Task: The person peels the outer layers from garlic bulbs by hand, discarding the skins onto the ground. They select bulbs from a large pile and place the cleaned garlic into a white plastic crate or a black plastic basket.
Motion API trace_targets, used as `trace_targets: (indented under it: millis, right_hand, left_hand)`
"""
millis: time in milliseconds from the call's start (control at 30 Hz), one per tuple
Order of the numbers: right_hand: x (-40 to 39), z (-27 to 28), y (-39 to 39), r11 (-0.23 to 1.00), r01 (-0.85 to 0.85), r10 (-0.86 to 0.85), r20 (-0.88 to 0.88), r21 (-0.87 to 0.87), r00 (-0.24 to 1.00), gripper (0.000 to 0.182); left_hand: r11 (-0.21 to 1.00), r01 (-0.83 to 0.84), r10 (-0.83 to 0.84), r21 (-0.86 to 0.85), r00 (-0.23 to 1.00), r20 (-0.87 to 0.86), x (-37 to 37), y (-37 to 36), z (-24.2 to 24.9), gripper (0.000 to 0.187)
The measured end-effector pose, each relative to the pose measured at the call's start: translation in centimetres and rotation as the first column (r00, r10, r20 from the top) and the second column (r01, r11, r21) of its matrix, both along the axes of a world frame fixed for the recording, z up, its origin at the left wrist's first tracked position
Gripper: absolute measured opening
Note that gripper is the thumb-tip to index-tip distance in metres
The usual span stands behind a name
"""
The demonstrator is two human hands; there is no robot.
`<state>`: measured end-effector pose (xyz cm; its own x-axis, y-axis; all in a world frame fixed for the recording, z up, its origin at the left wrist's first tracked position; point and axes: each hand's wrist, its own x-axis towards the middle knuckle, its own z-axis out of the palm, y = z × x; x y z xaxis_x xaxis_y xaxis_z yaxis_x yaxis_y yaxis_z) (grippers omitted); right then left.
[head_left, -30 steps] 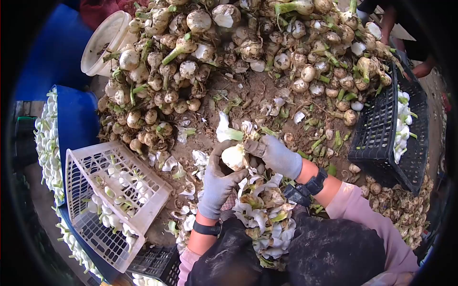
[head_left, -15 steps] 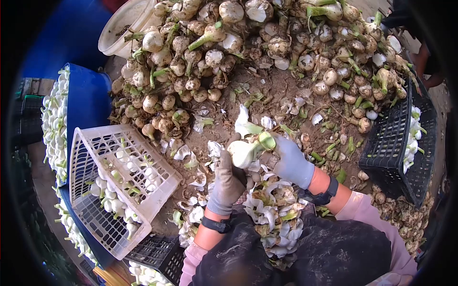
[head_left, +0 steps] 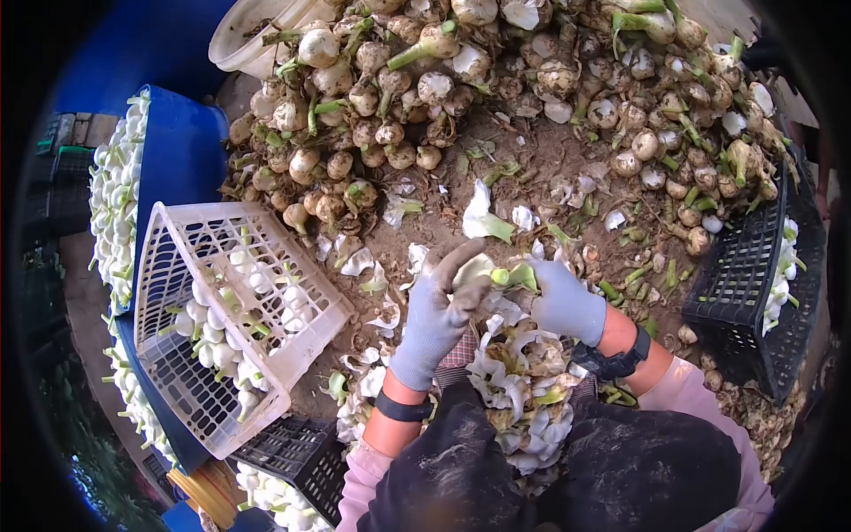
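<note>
In front of my lap, a garlic bulb (head_left: 477, 269) shows its pale green skin and cut stem, which points toward me. My left hand (head_left: 436, 315), in a grey glove with dirty fingertips, has its forefinger and thumb around the bulb's left side. My gloved right hand (head_left: 566, 301) grips the right side, by the stem and a green flap of skin; its fingertips are partly hidden. Peeled white and green skins (head_left: 517, 381) are heaped between my legs, just under the hands. One large white skin piece (head_left: 483, 215) lies on the soil beyond them.
Unpeeled, soil-covered garlic (head_left: 372, 115) is piled ahead. A tilted white crate (head_left: 306, 355) with peeled bulbs stands left, by a blue tub (head_left: 182, 160) full of bulbs. To the right is a black crate (head_left: 731, 293) with peeled bulbs. A pale basin (head_left: 235, 44) sits at the back.
My left hand has turned and moved up, its fingers now over the bulb that showed white before. The bulb's stem end has swung toward me. The whole view has shifted slightly.
</note>
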<state>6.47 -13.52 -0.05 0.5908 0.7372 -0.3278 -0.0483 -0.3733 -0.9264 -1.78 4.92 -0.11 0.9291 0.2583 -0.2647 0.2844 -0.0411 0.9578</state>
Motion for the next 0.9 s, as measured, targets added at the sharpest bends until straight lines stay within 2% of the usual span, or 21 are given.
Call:
trace_targets:
  millis: [33, 67, 100, 167, 200, 233, 267, 300, 333, 400, 433, 467, 500, 567, 600, 633, 667, 767, 833, 867, 900]
  right_hand:
    - [0.2, 0.1, 0.2, 1.0, 0.004, -0.004, -0.002, 0.002, 1.0, 0.024]
    - [0.2, 0.5, 0.2, 0.996, -0.09, 0.091, 0.087, -0.021, 0.992, 0.026]
    - [0.4, 1.1, 0.0, 0.982, -0.177, 0.185, 0.175, -0.06, 0.967, 0.027]
    - [1.6, 1.6, -0.7, 0.973, -0.174, 0.206, 0.231, -0.151, 0.951, 0.032]
    - [2.1, 1.1, -1.1, 0.939, -0.081, 0.186, 0.294, -0.334, 0.937, 0.033]
    - [2.4, 0.5, -1.5, 0.87, 0.023, 0.178, 0.357, -0.492, 0.917, 0.034]
    - [2.5, -1.0, -2.5, 0.862, 0.019, 0.218, 0.404, -0.507, 0.888, 0.033]
    - [2.3, -0.2, -2.8, 0.86, -0.155, 0.317, 0.272, -0.486, 0.909, 0.027]
    - [1.4, 0.9, -2.9, 0.841, -0.324, 0.416, 0.135, -0.434, 0.899, 0.023]
    - [-2.8, 2.1, -2.6, 0.672, -0.708, 0.718, -0.045, -0.22, 0.695, 0.024]
    - [-3.8, 3.6, -2.5, 0.552, -0.834, 0.83, -0.083, -0.015, 0.551, 0.028]
    - [-3.7, 4.3, -2.2, 0.53, -0.848, 0.843, -0.119, 0.021, 0.524, 0.03]
    - [-3.6, 4.8, -2.0, 0.51, -0.859, 0.854, -0.155, 0.056, 0.497, 0.032]
    - [-1.7, 5.4, -1.2, 0.708, -0.625, 0.676, 0.06, -0.33, 0.734, 0.037]
    - [-1.5, 3.8, -1.3, 0.653, -0.409, 0.71, 0.328, -0.638, 0.623, 0.05]
    - [-1.1, 2.7, -1.7, 0.673, -0.195, 0.7, 0.528, -0.714, 0.48, 0.049]
    - [0.5, 3.2, -1.9, 0.69, -0.222, 0.676, 0.503, -0.689, 0.538, 0.048]
    - [6.5, 5.4, -1.2, 0.843, -0.183, 0.477, 0.544, -0.507, 0.69, 0.046]
    - [12.0, 7.3, 0.4, 0.942, 0.173, 0.193, 0.886, -0.287, 0.421, 0.044]
    - [15.1, 8.0, 1.7, 0.937, 0.297, 0.089, 0.949, -0.183, 0.304, 0.044]
    - [18.1, 8.3, 3.2, 0.896, 0.414, 0.072, 0.973, -0.16, 0.219, 0.045]
  left_hand:
    - [0.963, 0.191, -0.214, 0.19, 0.971, 0.11, -0.1, 0.0, 0.3, 0.054]
    - [0.958, 0.255, -0.248, 0.135, 0.967, -0.066, -0.3, 0.1, -0.1, 0.054]
    - [0.969, 0.222, -0.227, -0.105, 0.973, -0.035, 0.0, 0.4, -0.4, 0.05]
    - [0.917, -0.053, 0.011, -0.396, 0.994, -0.107, -0.5, -0.4, 0.3, 0.043]
    - [0.744, -0.203, 0.109, -0.637, 0.977, -0.184, 0.1, -1.0, 2.2, 0.031]
    - [0.666, -0.105, 0.102, -0.738, 0.994, -0.049, -0.3, -0.4, 1.3, 0.027]
    - [0.63, -0.081, 0.146, -0.772, 0.989, 0.015, -0.5, -0.8, 0.7, 0.029]
    - [0.6, -0.058, 0.2, -0.798, 0.977, 0.079, -0.5, -0.9, 0.8, 0.032]
    - [0.605, -0.145, 0.245, -0.783, 0.969, 0.01, -0.3, -0.5, 0.6, 0.039]
    - [0.386, -0.248, 0.351, -0.889, 0.93, -0.107, 0.3, 0.4, 0.4, 0.043]
    - [0.259, -0.251, 0.372, -0.933, 0.917, -0.144, 0.3, 1.0, -0.2, 0.046]
    - [0.166, -0.338, 0.439, -0.926, 0.866, -0.237, 0.2, 1.2, -0.9, 0.044]
    - [0.167, -0.341, 0.444, -0.925, 0.864, -0.238, -0.2, 1.4, -0.8, 0.044]
    - [0.189, -0.32, 0.516, -0.929, 0.837, -0.183, -0.7, 1.6, 0.0, 0.042]
    - [0.384, -0.263, 0.485, -0.885, 0.873, -0.049, -0.5, 1.9, 2.4, 0.042]
    - [0.358, -0.231, 0.556, -0.905, 0.831, 0.008, -0.7, 2.8, 4.4, 0.044]
    - [0.219, -0.118, 0.632, -0.969, 0.774, 0.048, -1.5, 4.7, 6.0, 0.046]
    - [0.037, 0.359, 0.781, -0.933, 0.572, 0.251, -4.1, 9.5, 12.5, 0.063]
    - [0.084, 0.455, 0.776, -0.887, 0.528, 0.344, -5.3, 9.9, 14.1, 0.067]
    - [0.143, 0.457, 0.72, -0.878, 0.561, 0.409, -5.1, 9.6, 13.8, 0.067]
    - [0.291, 0.427, 0.586, -0.857, 0.628, 0.512, -4.1, 9.0, 13.3, 0.066]
